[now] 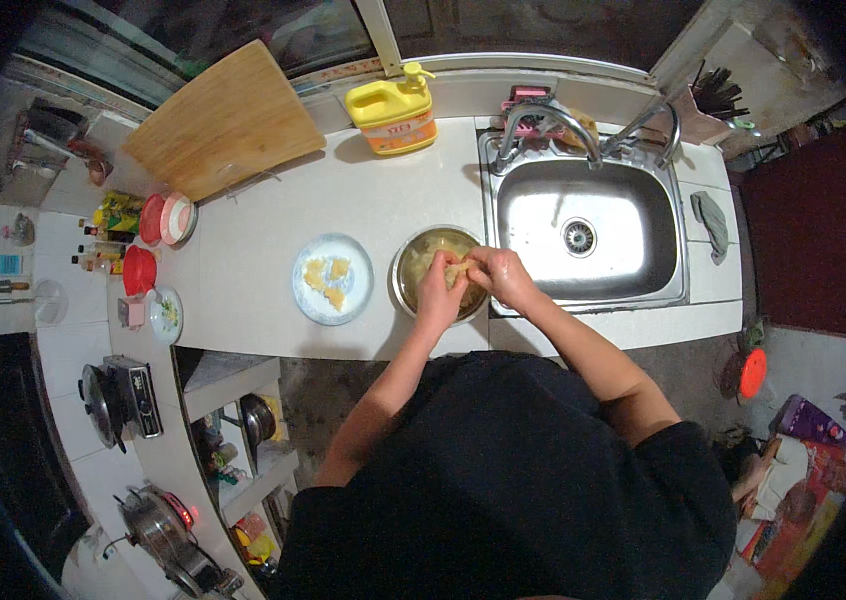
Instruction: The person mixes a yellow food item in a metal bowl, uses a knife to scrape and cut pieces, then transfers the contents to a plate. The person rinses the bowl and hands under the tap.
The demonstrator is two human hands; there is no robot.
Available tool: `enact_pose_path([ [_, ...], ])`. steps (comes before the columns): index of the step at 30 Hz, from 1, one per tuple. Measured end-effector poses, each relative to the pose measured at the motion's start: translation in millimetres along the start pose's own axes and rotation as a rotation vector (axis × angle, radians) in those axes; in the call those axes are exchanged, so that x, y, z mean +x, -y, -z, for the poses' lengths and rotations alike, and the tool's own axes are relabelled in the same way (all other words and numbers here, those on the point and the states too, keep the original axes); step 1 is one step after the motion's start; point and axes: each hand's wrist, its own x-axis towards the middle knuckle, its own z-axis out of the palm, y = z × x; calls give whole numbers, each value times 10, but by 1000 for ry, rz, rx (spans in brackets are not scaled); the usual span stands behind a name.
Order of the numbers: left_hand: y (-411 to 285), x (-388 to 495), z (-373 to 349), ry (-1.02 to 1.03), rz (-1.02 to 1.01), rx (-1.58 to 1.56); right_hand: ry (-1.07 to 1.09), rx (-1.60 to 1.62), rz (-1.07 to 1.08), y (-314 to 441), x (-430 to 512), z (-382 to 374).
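My left hand (438,291) and my right hand (504,277) meet over a round metal bowl (397,291) at the counter's front. Pinched between the fingertips of both is a pale yellowish lump of food (456,272); its exact kind is unclear. More pale yellowish food (442,244) lies in the bowl, partly covered by my hands. My right hand looks wet. To the left of the bowl, a pale round plate (358,309) bears a few yellowish food pieces (313,275), set apart from each other.
A steel sink (535,277) with a curved tap (552,112) adjoins the bowl's right side. Behind stand a yellow detergent jug (393,112) and a leaning wooden board (232,120). Leftward are red bowls (139,270), a small plate (166,315) and a stove (136,394). A grey cloth (709,225) lies right.
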Motion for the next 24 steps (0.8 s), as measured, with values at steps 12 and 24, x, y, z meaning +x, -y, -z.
enact_pose_path([
  [12, 29, -40, -113, 98, 547, -1295, 169, 803, -359, -267, 15, 118],
  [24, 262, 92, 20, 125, 166, -202, 184, 133, -273, -76, 60, -51],
])
